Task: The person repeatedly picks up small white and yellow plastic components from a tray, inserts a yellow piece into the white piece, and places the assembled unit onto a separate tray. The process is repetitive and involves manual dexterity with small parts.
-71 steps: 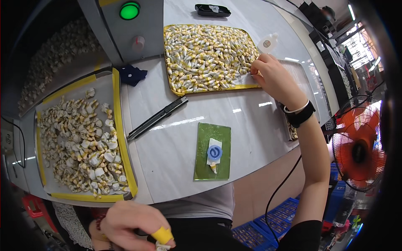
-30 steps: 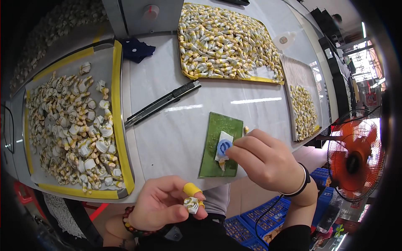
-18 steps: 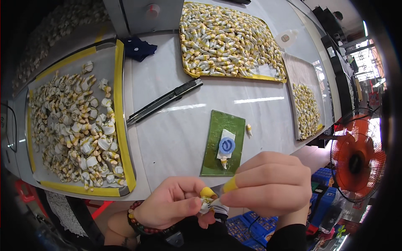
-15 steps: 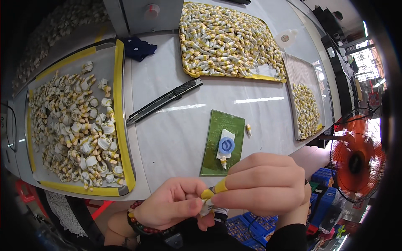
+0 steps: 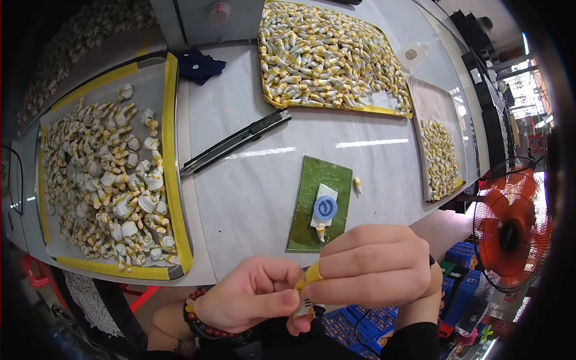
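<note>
Close together at the near edge of the table, both my hands are closed around one small white-and-yellow moulded piece [image 5: 304, 308] with dark marks. My left hand [image 5: 252, 294], with a beaded bracelet at the wrist, pinches it between thumb and fingers. My right hand [image 5: 375, 264] presses its fingertips to the top of the same piece; yellow wrapping shows at those fingertips, which partly hide it. Just beyond lies a green mat [image 5: 321, 180] bearing a blue round piece [image 5: 324, 208] on a white pad, with a small white-and-yellow piece [image 5: 320, 231] at the pad's near end.
At left, a yellow-taped tray [image 5: 172, 150] holds a heap of similar pieces. Another full tray [image 5: 378, 110] stands at the back, a partly filled one [image 5: 435, 102] at right. A black utility knife [image 5: 237, 143] lies mid-table. One loose piece [image 5: 358, 185] sits beside the mat. An orange fan [image 5: 510, 231] stands right.
My right hand has shifted slightly left and down, and the piece has turned a little between my fingers, showing its dark marks more. The things on the table have stayed put.
</note>
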`<action>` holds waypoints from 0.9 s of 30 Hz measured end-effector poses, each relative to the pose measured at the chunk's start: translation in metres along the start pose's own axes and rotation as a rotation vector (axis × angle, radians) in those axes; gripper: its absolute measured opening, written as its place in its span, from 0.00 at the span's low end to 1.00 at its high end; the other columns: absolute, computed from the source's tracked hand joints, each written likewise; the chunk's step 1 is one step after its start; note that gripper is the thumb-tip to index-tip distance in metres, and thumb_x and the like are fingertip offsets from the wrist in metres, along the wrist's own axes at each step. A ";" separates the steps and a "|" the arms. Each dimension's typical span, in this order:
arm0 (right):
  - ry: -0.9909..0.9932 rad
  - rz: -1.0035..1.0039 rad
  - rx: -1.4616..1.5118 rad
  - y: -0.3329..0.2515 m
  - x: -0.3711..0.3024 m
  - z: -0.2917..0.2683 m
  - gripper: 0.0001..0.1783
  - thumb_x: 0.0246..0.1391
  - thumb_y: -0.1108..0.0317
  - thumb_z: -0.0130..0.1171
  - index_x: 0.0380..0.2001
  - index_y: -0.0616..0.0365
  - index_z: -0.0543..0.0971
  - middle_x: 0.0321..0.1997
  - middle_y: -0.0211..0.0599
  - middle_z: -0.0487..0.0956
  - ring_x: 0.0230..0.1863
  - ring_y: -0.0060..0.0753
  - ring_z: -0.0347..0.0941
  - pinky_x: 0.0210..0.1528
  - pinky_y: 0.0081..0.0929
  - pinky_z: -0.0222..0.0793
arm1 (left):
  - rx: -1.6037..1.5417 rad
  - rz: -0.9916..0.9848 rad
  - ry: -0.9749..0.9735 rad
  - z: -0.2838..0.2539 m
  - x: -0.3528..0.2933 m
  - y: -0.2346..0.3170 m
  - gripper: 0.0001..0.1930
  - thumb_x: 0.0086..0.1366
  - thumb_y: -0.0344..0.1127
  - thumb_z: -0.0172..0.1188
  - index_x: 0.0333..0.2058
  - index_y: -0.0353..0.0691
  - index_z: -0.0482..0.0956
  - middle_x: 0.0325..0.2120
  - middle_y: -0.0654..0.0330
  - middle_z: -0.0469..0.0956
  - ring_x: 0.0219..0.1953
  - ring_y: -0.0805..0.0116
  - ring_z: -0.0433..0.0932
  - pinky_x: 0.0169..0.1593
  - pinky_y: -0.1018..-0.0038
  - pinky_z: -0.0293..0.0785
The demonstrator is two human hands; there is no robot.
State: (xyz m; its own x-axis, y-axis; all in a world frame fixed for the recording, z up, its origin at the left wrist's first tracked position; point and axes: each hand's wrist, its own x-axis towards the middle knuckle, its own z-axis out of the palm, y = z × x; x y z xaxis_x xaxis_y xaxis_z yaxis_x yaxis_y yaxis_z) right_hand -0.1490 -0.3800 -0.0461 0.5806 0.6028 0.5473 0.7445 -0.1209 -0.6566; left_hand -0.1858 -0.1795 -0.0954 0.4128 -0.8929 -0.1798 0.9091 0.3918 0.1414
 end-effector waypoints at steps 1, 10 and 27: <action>-0.009 -0.017 0.018 0.000 0.000 -0.001 0.09 0.40 0.78 0.60 0.28 0.71 0.77 0.29 0.44 0.75 0.27 0.35 0.73 0.29 0.23 0.72 | 0.013 0.002 0.012 0.001 0.000 0.001 0.11 0.64 0.34 0.54 0.38 0.31 0.70 0.30 0.57 0.77 0.32 0.75 0.77 0.39 0.79 0.73; 0.022 0.292 -0.121 -0.039 0.007 -0.005 0.06 0.38 0.76 0.60 0.25 0.61 0.81 0.29 0.38 0.79 0.28 0.34 0.76 0.29 0.20 0.73 | 0.844 0.635 0.146 0.011 0.002 0.003 0.18 0.47 0.26 0.70 0.35 0.28 0.74 0.30 0.50 0.78 0.31 0.67 0.77 0.35 0.75 0.72; 0.343 0.222 -0.454 -0.033 -0.014 -0.029 0.09 0.34 0.77 0.60 0.26 0.63 0.79 0.30 0.40 0.77 0.29 0.31 0.71 0.28 0.23 0.67 | 0.730 0.705 0.150 0.007 0.004 0.001 0.19 0.43 0.30 0.73 0.32 0.32 0.75 0.25 0.51 0.78 0.26 0.65 0.77 0.30 0.73 0.74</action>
State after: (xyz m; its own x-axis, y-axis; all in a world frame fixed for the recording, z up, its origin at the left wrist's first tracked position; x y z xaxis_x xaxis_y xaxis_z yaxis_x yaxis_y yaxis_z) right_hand -0.1720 -0.4076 -0.0171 0.7546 0.2454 0.6086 0.6161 -0.5843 -0.5282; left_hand -0.1832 -0.1842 -0.0896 0.8881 -0.4556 0.0606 0.2222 0.5411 0.8111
